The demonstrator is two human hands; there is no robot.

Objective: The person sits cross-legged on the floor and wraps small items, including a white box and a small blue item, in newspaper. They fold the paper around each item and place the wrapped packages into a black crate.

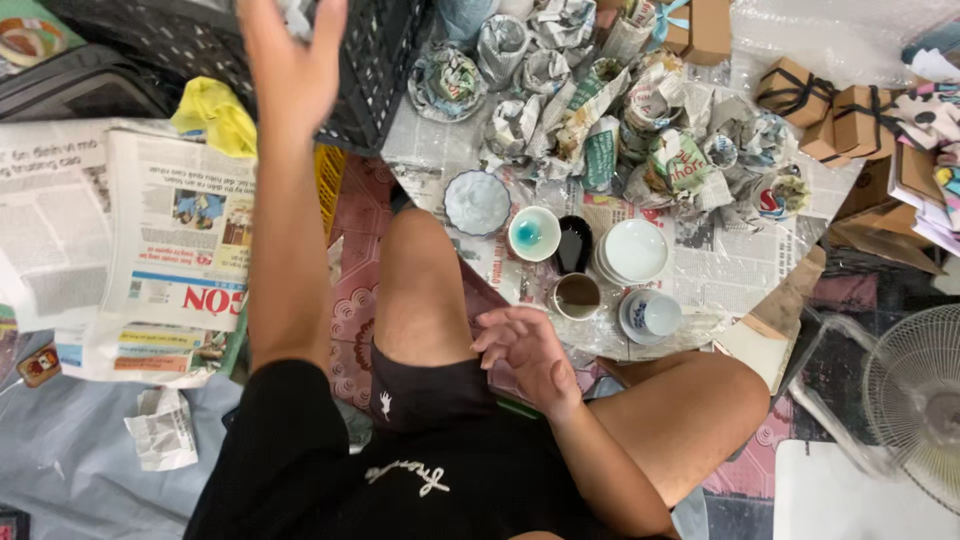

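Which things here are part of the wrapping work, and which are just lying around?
In use: left hand at the black crate; newspaper stack; bare bowls and cups; wrapped bundles; right hand.
Lying about: fan; gift boxes; yellow cloth.

A patterned pink-and-red floor mat (352, 300) covers the middle of the floor, with crumpled grey plastic sheeting (80, 455) at the lower left. 1 white wire-guarded electric fan (915, 395) stands at the right edge. Soft, even light fills the room.

black crate (385, 70), yellow cloth (213, 115), turquoise-centred white bowl (533, 234), brown boxes (835, 105)
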